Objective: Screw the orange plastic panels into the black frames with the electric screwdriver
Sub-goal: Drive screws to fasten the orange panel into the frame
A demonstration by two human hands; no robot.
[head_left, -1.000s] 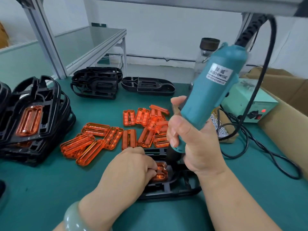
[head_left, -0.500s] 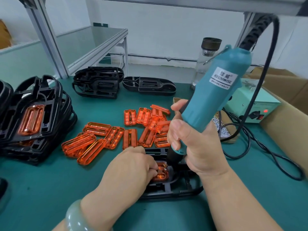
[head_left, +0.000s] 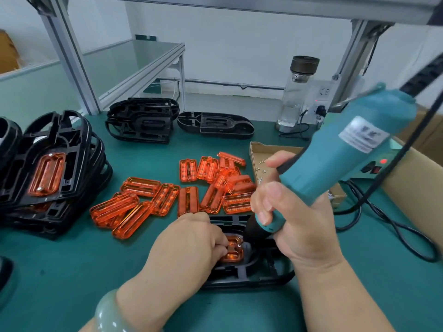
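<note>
On the frame (head_left: 263,280), left hand (head_left: 187,245) seemingly pinches the half-hidden panel (head_left: 233,256); right hand (head_left: 294,224) grips the screwdriver (head_left: 340,159).

Head view looks forward and down, close over the table (head_left: 72,271).

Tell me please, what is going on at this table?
A person is assembling parts. The right hand grips a teal electric screwdriver, its tip down at an orange panel seated in a black frame on the green table. The left hand holds that panel in place. Loose panels lie behind, and a stack of frames with panels fitted stands at the left.
</note>
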